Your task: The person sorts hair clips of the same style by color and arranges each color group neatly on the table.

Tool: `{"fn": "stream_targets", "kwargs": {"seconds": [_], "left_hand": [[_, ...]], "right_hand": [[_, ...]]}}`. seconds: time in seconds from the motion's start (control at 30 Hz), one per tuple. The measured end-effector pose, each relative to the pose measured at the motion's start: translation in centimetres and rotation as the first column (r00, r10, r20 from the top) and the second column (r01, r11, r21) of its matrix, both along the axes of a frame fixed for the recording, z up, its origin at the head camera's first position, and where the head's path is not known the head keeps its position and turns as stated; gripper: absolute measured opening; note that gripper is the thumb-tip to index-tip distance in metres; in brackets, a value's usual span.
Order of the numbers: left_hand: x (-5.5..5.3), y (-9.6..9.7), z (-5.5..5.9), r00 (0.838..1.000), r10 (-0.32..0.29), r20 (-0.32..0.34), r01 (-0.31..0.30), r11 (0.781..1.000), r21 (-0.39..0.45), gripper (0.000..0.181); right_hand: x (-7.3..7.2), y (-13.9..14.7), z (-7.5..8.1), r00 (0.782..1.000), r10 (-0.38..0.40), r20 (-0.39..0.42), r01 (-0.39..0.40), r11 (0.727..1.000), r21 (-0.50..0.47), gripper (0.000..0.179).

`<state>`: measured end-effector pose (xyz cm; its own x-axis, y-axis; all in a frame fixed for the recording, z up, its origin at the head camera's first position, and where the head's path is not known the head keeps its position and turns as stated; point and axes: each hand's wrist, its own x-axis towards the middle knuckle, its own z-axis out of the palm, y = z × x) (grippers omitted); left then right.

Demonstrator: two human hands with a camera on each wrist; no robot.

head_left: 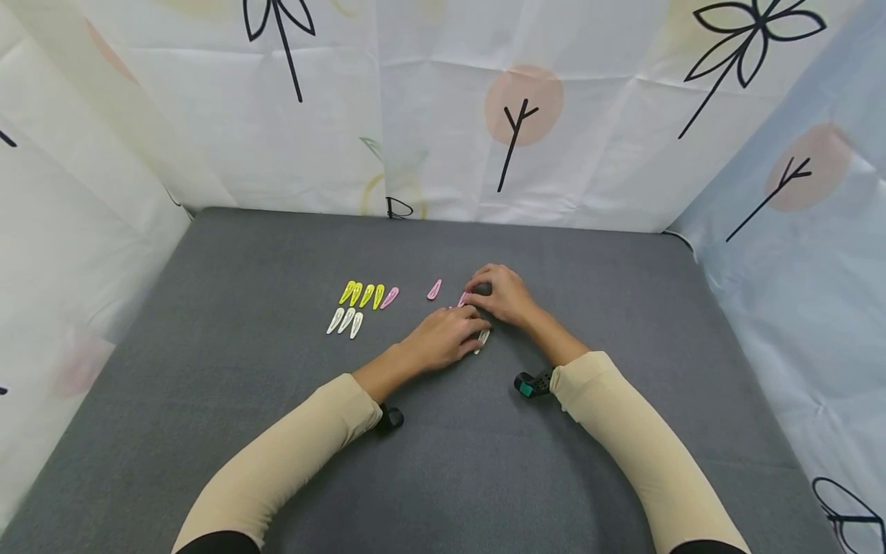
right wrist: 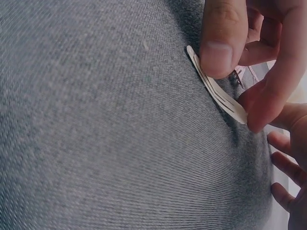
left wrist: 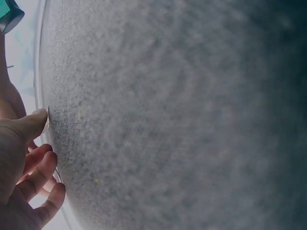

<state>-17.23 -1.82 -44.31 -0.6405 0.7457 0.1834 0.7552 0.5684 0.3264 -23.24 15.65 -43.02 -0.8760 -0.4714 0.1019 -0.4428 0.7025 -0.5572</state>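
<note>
My left hand (head_left: 446, 337) is low over the dark grey table, thumb and index finger on a white snap hair clip (head_left: 483, 340). In the right wrist view this white hair clip (right wrist: 223, 98) stands tilted between that thumb and index fingertip. Just beyond, my right hand (head_left: 504, 295) pinches a pink snap hair clip (head_left: 463, 298) with thumb and index finger. The left hand partly hides more pink beside it. Only a sliver of the white clip (left wrist: 47, 117) shows at the left thumb in the left wrist view.
A single pink clip (head_left: 434, 289) lies left of the right hand. Farther left is a row of several yellow clips (head_left: 367, 295) ending in another pink clip (head_left: 391, 298). Three white clips (head_left: 346, 320) lie below them. Patterned cloth walls (head_left: 443, 138) border the table.
</note>
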Motion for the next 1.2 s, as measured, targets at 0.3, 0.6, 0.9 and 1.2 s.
{"fn": "stream_targets", "kwargs": {"seconds": [0.3,0.6,0.9,1.2], "left_hand": [[0.0,-0.1,0.0,1.0,0.004,-0.005,-0.004,0.999,0.033,0.031],[0.1,0.1,0.1,0.988,0.09,0.127,-0.102,0.99,0.093,0.028],[0.5,-0.4,0.1,0.943,0.121,0.309,-0.2,0.95,0.239,0.016],[0.7,-2.5,0.4,0.923,0.126,0.364,-0.253,0.911,0.326,0.012]], "right_hand": [[-0.1,-0.2,0.0,1.0,-0.021,0.011,0.021,1.0,-0.004,0.018],[0.0,0.0,0.0,0.999,-0.02,0.026,0.02,1.0,0.0,0.018],[-0.1,0.0,-0.2,1.0,-0.017,0.016,0.018,1.0,-0.009,0.017],[0.1,-0.1,-0.1,1.0,-0.022,0.022,0.022,1.0,-0.016,0.018]]}}
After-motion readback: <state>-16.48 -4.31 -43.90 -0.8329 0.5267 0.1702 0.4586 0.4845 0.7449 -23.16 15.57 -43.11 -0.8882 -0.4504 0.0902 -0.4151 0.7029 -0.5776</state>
